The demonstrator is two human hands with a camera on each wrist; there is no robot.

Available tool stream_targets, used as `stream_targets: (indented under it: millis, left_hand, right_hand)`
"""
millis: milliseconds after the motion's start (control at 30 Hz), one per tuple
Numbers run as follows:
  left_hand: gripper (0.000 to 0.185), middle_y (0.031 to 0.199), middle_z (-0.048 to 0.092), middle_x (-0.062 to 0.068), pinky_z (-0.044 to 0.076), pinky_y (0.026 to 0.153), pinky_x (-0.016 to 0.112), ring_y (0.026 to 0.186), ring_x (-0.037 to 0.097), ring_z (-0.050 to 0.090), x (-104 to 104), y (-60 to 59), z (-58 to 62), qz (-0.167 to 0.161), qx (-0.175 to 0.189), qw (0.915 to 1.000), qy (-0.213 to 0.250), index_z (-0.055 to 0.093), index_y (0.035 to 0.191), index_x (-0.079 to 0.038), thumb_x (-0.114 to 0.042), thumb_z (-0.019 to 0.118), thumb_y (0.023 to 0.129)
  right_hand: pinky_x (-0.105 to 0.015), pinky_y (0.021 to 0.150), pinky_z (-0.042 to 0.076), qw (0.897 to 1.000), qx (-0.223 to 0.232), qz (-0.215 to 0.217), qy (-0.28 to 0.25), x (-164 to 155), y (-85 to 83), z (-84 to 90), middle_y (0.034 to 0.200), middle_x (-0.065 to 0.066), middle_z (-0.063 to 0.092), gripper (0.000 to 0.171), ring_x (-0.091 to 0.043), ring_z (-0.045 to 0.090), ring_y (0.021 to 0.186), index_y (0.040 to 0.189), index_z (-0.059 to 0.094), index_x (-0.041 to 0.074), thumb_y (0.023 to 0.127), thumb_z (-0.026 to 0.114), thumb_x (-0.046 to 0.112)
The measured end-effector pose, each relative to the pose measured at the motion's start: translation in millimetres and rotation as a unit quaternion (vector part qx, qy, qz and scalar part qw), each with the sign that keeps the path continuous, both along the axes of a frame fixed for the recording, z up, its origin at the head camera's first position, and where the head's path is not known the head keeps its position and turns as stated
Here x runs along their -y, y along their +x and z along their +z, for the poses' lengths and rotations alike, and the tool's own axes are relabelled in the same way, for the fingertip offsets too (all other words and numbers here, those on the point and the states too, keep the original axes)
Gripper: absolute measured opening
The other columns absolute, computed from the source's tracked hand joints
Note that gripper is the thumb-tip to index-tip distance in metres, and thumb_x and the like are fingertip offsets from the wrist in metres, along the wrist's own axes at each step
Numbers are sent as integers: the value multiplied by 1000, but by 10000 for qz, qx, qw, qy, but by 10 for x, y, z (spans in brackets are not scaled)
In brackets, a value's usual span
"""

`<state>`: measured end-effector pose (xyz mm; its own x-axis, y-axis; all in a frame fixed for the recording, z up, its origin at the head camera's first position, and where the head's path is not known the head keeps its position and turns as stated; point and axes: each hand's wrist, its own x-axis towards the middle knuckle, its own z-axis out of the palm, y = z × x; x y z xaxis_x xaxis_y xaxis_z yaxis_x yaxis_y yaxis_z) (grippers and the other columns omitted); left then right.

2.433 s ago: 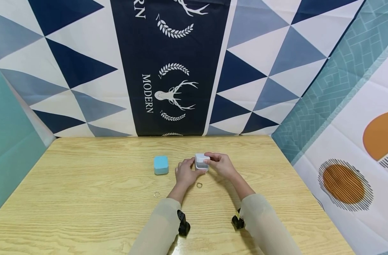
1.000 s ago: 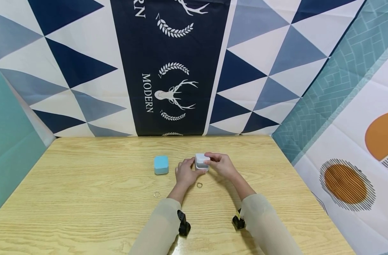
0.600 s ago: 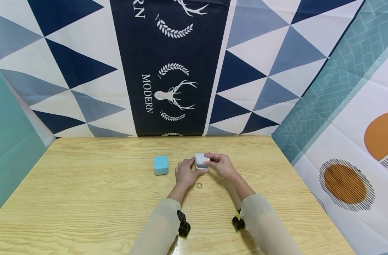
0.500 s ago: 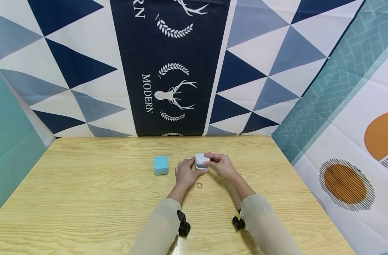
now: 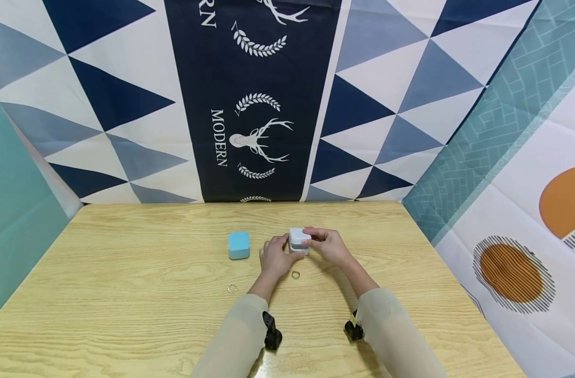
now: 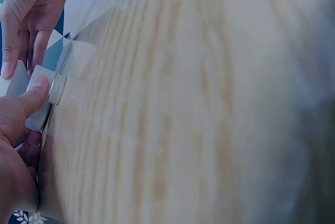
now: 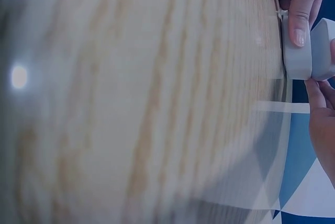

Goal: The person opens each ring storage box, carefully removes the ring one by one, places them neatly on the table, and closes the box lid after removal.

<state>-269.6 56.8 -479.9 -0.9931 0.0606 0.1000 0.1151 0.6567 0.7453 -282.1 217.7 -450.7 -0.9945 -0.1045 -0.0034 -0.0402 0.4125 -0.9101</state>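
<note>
A: Left to right: blue box point(image 5: 238, 244), ring point(image 5: 232, 287) toward the desk point(image 5: 127, 294) front edge, left hand point(image 5: 274, 256) and right hand point(image 5: 328, 244) both pinching the white box point(image 5: 298, 240), mid-desk.

B: Handling?

A: Looks light, rigid, smooth. Hold base sides, lift lid edge. 2nd ring point(image 5: 295, 274) just in front.

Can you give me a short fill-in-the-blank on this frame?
1. Both hands hold the small ____ box.
2. The closed box to its left is ____ in colour.
3. Two small ____ lie on the wooden table, one below the hands, one further left.

Missing words: white; blue; rings
</note>
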Motion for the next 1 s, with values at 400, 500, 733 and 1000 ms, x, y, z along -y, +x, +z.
stream_targets:
  millis: [400,500,733,1000]
  left_hand:
    - [71,129,58,9,33,89,42,109,28,50,-11,-1,0,-8,13,10000,-41,53,134,-12,-46,74,75]
    - [71,129,58,9,33,89,42,110,28,50,-11,4,6,1,30,10000,-43,52,134,-12,-45,74,75]
    - [71,128,58,8,34,90,42,108,28,50,-10,5,7,17,1,10000,-58,53,134,-12,-45,74,75]
    - [72,129,58,9,33,87,41,106,28,50,-4,18,6,10,15,10000,-67,52,134,-12,-46,74,75]
  right_hand:
    - [-36,97,45,9999,51,82,56,68,148,228,134,-19,53,34,-30,46,128,118,62,-5,86,65,6]
    - [-36,97,45,9999,71,61,125,92,181,280,134,-19,52,34,-30,46,128,119,61,-6,86,64,5]
    - [-35,96,46,9999,-27,107,71,34,83,131,133,-18,54,34,-31,48,126,117,63,-3,85,67,7]
    - [-32,96,46,9999,-42,93,70,-14,2,1,133,-15,55,34,-27,49,127,116,65,0,83,69,10]
